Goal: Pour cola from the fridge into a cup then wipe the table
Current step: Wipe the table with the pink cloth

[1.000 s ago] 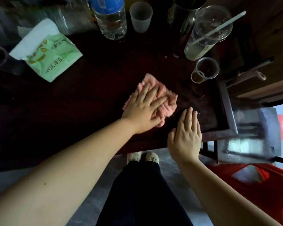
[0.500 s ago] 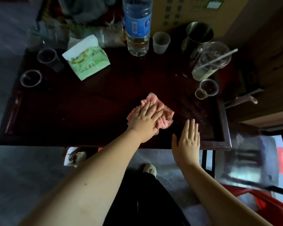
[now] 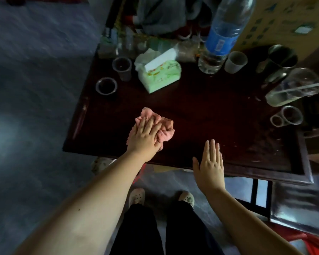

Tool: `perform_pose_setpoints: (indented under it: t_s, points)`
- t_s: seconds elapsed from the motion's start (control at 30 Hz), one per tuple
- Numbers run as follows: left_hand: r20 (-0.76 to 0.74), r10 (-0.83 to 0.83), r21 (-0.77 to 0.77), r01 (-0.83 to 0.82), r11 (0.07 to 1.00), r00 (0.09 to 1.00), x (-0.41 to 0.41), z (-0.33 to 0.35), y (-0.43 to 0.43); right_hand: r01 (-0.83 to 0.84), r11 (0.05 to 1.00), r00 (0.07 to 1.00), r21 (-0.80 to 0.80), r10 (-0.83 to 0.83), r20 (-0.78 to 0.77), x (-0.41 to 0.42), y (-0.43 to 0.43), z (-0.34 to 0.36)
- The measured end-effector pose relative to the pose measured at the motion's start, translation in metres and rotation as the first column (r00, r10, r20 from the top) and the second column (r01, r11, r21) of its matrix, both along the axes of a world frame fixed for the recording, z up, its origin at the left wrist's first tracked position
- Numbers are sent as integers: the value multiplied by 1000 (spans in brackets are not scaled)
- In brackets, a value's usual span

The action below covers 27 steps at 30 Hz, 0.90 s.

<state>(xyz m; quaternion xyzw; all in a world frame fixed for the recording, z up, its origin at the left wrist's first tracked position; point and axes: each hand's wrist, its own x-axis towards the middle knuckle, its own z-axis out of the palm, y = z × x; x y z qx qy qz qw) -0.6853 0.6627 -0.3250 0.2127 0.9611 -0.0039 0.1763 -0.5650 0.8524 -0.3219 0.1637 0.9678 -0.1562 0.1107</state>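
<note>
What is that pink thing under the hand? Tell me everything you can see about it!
It is a pink crumpled cloth, soft and wrinkly like a towel, bunched into a lump with ragged edges. It lies on the dark reddish-brown wooden table, toward its near left part. The person's left hand presses flat on top of it, fingers spread, covering its left part. The right hand rests beside it, open, not touching it.

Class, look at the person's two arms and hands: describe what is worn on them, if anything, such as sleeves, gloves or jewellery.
Both forearms are bare with no sleeves in view. The left hand and right hand wear no gloves, and no rings, watch or bracelets show.
</note>
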Motion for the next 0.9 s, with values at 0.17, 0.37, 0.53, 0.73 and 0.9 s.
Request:
perform_pose_setpoints:
  t_s: [0.17, 0.37, 0.53, 0.73, 0.9]
  points:
    - [1, 125, 0, -125, 992, 992, -19, -1, -93, -62, 997, 998, -37, 62, -4, -25, -84, -2]
    - [41, 196, 47, -197, 979, 980, -30, -10, -137, -38, 998, 999, -42, 39, 17, -36, -134, -7]
    - [60, 164, 66, -168, 984, 985, -30, -8, -141, -5, 1000, 995, 19, 3, 98, -42, -136, -1]
    - [122, 62, 70, -70, 995, 991, -30, 24, -143, -157, 985, 977, 67, 145, 157, -55, -119, 26]
    - [51, -56, 127, 49, 991, 997, -42, 102, -136, -229, 971, 973, 61, 227, 45, -83, -102, 94]
